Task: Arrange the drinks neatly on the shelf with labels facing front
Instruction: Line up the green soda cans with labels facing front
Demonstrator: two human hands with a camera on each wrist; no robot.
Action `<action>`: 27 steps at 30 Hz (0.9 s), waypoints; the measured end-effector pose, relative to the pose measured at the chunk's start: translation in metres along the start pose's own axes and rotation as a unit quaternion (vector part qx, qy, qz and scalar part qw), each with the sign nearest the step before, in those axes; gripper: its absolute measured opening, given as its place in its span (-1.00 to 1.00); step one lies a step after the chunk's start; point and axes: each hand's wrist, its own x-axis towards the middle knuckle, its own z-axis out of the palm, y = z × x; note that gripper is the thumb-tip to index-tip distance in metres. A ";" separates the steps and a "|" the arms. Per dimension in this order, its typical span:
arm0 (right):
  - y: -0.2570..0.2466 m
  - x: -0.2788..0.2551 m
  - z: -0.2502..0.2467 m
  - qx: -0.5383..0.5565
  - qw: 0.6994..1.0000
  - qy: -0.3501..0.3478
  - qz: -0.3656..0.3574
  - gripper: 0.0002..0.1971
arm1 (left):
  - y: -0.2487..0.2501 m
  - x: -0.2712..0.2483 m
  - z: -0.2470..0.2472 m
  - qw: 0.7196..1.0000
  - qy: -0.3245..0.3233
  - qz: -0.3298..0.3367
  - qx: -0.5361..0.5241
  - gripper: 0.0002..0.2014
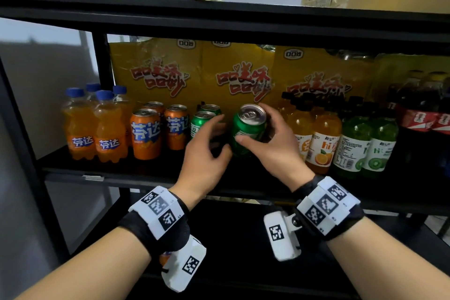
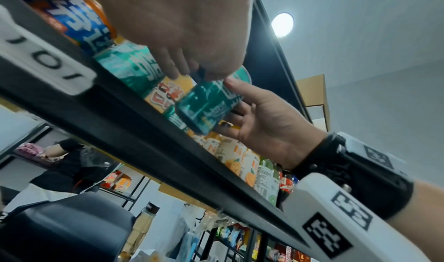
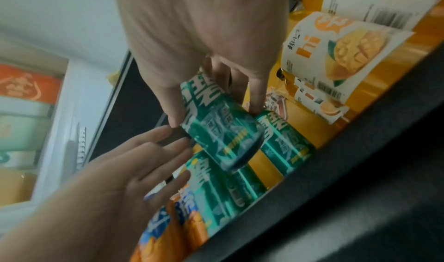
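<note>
A green soda can (image 1: 250,115) is tilted toward me in the middle of the black shelf (image 1: 136,173), and my right hand (image 1: 253,129) grips it with thumb in front and fingers behind. The right wrist view shows the same can (image 3: 221,133) held above two other green cans (image 3: 230,186). My left hand (image 1: 214,134) reaches in from the left with straight fingers (image 3: 177,144) just beside the held can; I cannot tell whether they touch it. Two green cans (image 1: 203,119) stand behind the left hand.
Orange Fanta cans (image 1: 145,133) and Fanta bottles (image 1: 109,126) stand at the left. Orange juice bottles (image 1: 321,139), green kiwi bottles (image 1: 353,148) and cola bottles (image 1: 418,117) crowd the right. Yellow cartons (image 1: 155,73) line the back. The upper shelf (image 1: 219,22) hangs close overhead.
</note>
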 end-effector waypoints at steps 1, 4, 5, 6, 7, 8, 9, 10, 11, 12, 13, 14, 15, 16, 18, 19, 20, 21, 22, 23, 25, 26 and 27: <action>0.003 0.007 0.001 -0.013 0.999 -0.012 0.026 -0.16 | -0.002 0.000 -0.005 0.999 0.043 0.008 0.025 -0.44; 0.012 0.024 0.007 -0.019 0.995 -0.061 0.075 -0.19 | -0.010 0.009 -0.016 0.993 0.094 -0.039 0.067 -0.48; 0.014 0.029 0.011 -0.012 0.993 -0.071 0.089 -0.21 | -0.014 0.014 -0.018 0.991 0.087 -0.074 0.074 -0.46; 0.016 0.033 0.014 -0.003 0.992 -0.076 0.102 -0.23 | -0.017 0.018 -0.019 0.988 0.078 -0.108 0.077 -0.41; 0.017 0.037 0.017 0.004 0.991 -0.079 0.111 -0.25 | -0.021 0.021 -0.020 0.986 0.069 -0.138 0.071 -0.36; 0.018 0.040 0.020 0.005 0.990 -0.082 0.119 -0.25 | -0.025 0.022 -0.020 0.983 0.062 -0.164 0.057 -0.32; 0.019 0.043 0.023 0.002 0.988 -0.087 0.125 -0.24 | -0.029 0.024 -0.021 0.980 0.054 -0.187 0.039 -0.30; 0.020 0.044 0.025 0.001 0.987 -0.093 0.130 -0.23 | -0.032 0.025 -0.021 0.977 0.044 -0.209 0.024 -0.30; 0.021 0.044 0.027 0.002 0.987 -0.097 0.131 -0.24 | -0.036 0.027 -0.021 0.974 0.032 -0.225 0.013 -0.30; 0.022 0.044 0.029 0.001 0.987 -0.097 0.128 -0.26 | -0.039 0.029 -0.022 0.972 0.020 -0.234 0.009 -0.30; 0.023 0.044 0.031 -0.006 0.987 -0.096 0.125 -0.26 | -0.041 0.030 -0.022 0.971 0.012 -0.237 0.012 -0.30; 0.024 0.043 0.032 -0.019 0.988 -0.095 0.121 -0.24 | -0.043 0.031 -0.023 0.971 0.009 -0.237 0.020 -0.29; 0.024 0.043 0.032 -0.035 0.988 -0.093 0.116 -0.21 | -0.044 0.032 -0.023 0.971 0.010 -0.238 0.025 -0.28; 0.024 0.043 0.032 -0.053 0.988 -0.093 0.111 -0.18 | -0.045 0.031 -0.023 0.971 0.012 -0.237 0.029 -0.28; 0.025 0.044 0.031 -0.078 0.986 -0.100 0.105 -0.16 | -0.046 0.029 -0.022 0.972 0.013 -0.230 0.040 -0.32; 0.024 0.044 0.030 -0.086 0.985 -0.108 0.105 -0.15 | -0.046 0.029 -0.022 0.973 0.014 -0.225 0.045 -0.33; 0.024 0.044 0.028 -0.093 0.984 -0.110 0.106 -0.14 | -0.045 0.028 -0.022 0.974 0.014 -0.223 0.047 -0.34; 0.021 0.046 0.027 -0.098 0.984 -0.098 0.107 -0.14 | -0.045 0.028 -0.022 0.974 0.015 -0.221 0.048 -0.34; 0.018 0.048 0.025 -0.095 0.987 -0.069 0.110 -0.18 | -0.044 0.028 -0.022 0.974 0.015 -0.221 0.050 -0.34; 0.015 0.053 0.023 -0.078 0.990 -0.028 0.112 -0.28 | -0.044 0.028 -0.022 0.974 0.014 -0.221 0.053 -0.34; 0.011 0.070 0.019 -0.028 0.992 0.050 0.114 -0.52 | -0.042 0.026 -0.021 0.975 0.008 -0.216 0.060 -0.35; 0.011 0.078 0.018 -0.016 0.990 0.071 0.118 -0.61 | -0.041 0.026 -0.020 0.975 0.002 -0.213 0.063 -0.35; 0.011 0.085 0.018 -0.016 0.989 0.074 0.128 -0.63 | -0.040 0.025 -0.020 0.975 -0.004 -0.211 0.066 -0.35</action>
